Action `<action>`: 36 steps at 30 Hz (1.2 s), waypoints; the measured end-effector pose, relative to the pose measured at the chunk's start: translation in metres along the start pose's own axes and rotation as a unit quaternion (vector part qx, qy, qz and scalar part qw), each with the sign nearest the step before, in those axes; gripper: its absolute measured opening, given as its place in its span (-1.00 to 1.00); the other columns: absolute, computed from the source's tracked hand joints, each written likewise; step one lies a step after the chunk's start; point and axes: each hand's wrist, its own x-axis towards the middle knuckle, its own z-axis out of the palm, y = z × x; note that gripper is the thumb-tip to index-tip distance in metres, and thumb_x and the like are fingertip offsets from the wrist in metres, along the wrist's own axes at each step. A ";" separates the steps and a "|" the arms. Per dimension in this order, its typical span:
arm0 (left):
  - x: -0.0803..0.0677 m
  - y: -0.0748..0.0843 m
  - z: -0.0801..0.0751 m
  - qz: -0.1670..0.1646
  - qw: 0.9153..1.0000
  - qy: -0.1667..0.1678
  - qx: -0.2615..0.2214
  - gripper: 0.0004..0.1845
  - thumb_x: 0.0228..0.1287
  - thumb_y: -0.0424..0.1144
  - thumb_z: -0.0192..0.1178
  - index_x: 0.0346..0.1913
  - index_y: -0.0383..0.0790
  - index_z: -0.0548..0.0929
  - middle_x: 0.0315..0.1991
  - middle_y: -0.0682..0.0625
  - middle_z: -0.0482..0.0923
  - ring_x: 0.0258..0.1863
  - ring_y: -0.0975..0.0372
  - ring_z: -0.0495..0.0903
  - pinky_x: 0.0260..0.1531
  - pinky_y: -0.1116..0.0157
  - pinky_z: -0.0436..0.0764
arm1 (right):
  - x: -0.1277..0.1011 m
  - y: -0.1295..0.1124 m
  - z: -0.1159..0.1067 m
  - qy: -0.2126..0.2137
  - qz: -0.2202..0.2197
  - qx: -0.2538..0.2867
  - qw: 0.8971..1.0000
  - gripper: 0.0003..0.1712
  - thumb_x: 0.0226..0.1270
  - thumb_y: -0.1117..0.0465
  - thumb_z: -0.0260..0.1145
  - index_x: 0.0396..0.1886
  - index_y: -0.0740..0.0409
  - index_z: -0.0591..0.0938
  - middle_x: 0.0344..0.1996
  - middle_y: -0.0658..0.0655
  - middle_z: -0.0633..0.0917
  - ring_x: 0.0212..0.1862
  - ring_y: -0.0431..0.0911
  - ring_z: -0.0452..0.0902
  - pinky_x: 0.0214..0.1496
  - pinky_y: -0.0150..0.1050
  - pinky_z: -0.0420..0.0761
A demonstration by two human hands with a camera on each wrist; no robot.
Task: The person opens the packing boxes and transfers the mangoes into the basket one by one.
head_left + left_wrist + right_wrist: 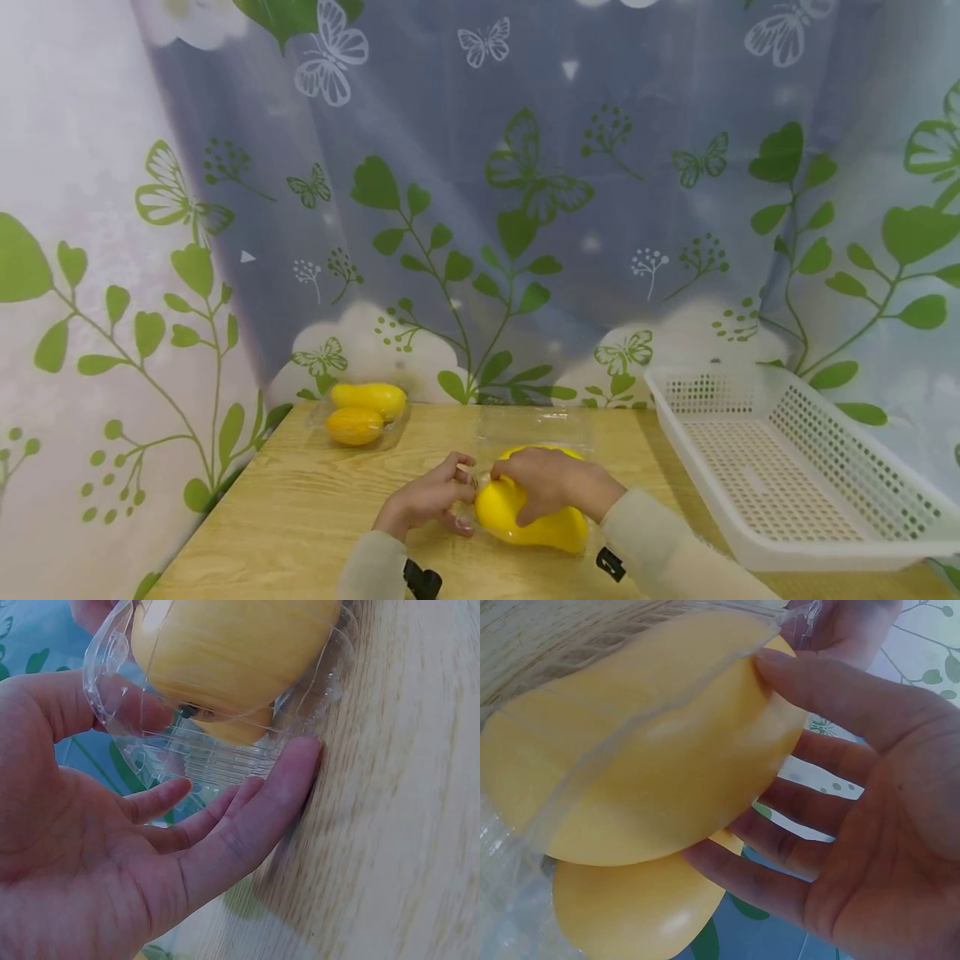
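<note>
Here the right hand (551,483) grasps the top yellow mango (525,512), fingers curled over it, while the left hand (431,498) pinches the clear clamshell box (225,742) at the table's (300,500) near middle; the mango's long axis runs left-right, slightly diagonal.

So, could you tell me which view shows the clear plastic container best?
The left wrist view: the clear plastic container shows rim and ribbed wall. The head view hides it under both hands; the right wrist view shows only an edge across the mangoes.

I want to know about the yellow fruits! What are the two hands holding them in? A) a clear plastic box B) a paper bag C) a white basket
A: the left hand and right hand hold yellow mangoes inside a clear plastic box; the white basket stands apart.
</note>
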 end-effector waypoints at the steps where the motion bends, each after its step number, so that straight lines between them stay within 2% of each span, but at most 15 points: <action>1: 0.000 0.000 0.000 0.000 1.000 -0.001 -0.001 -0.22 0.30 -0.30 0.17 0.50 -0.35 0.06 0.19 -0.30 0.29 -0.15 0.03 0.65 -0.22 0.07 0.85 | 0.000 0.000 0.001 -0.001 0.002 -0.004 1.000 -0.33 0.11 0.08 0.64 0.24 -0.04 0.61 0.06 -0.04 0.72 0.05 -0.14 0.62 0.21 -0.18 0.68; 12: 0.002 -0.001 -0.002 0.007 1.000 -0.007 0.002 -0.27 0.37 -0.30 0.15 0.49 -0.34 0.07 0.21 -0.32 0.31 -0.08 0.04 0.63 -0.21 0.06 0.85 | 0.003 -0.005 0.002 -0.007 0.011 -0.040 0.999 -0.18 0.04 0.01 0.67 0.34 -0.13 0.56 0.12 -0.07 0.69 0.13 -0.06 0.60 0.22 -0.06 0.70; 16: 0.001 -0.003 -0.003 0.005 1.000 -0.005 0.000 -0.28 0.37 -0.29 0.15 0.48 -0.33 0.07 0.20 -0.32 0.31 -0.11 0.03 0.63 -0.23 0.09 0.85 | 0.004 -0.006 0.003 -0.008 0.006 -0.044 0.999 -0.17 0.04 0.00 0.67 0.35 -0.15 0.55 0.11 -0.07 0.69 0.12 -0.06 0.59 0.20 -0.06 0.70; 23: 0.003 -0.003 -0.001 0.002 1.000 -0.010 0.002 -0.25 0.35 -0.27 0.17 0.48 -0.35 0.06 0.19 -0.31 0.30 -0.14 0.04 0.64 -0.21 0.08 0.85 | 0.003 -0.006 0.005 -0.021 0.025 -0.042 0.999 -0.14 0.02 0.02 0.68 0.36 -0.23 0.53 0.12 -0.09 0.66 0.12 -0.06 0.55 0.18 -0.03 0.71; 36: 0.003 -0.003 -0.004 0.001 1.000 -0.012 -0.002 -0.29 0.40 -0.27 0.15 0.48 -0.34 0.07 0.19 -0.31 0.35 -0.08 0.05 0.64 -0.20 0.08 0.85 | 0.005 -0.004 0.006 -0.024 0.008 -0.042 0.999 -0.15 0.06 0.03 0.66 0.38 -0.22 0.51 0.14 -0.05 0.64 0.10 -0.07 0.53 0.15 -0.08 0.69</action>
